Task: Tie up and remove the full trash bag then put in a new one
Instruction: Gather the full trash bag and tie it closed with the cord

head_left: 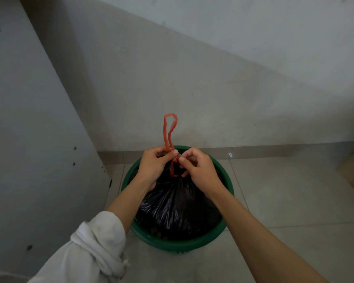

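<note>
From the head camera, a full black trash bag [178,207] sits inside a round green bin [227,180] on the tiled floor, close to the wall behind it. The bag's mouth is gathered into a tight neck at the far side of the bin, and both hands meet right there. The left hand [153,166] pinches the red drawstring [169,131] just above the neck, seemingly to keep the gathered plastic closed, while the right hand [200,168] grips the lower strands beside it, fingers curled as if working a knot. Neither hand is free; both are closed on the drawstring. One long loop of it stands nearly upright above the hands, its long axis running up and away from the bin toward the wall, with the closed end at the top. The bag itself points neck-up and is not yet lifted out.
</note>
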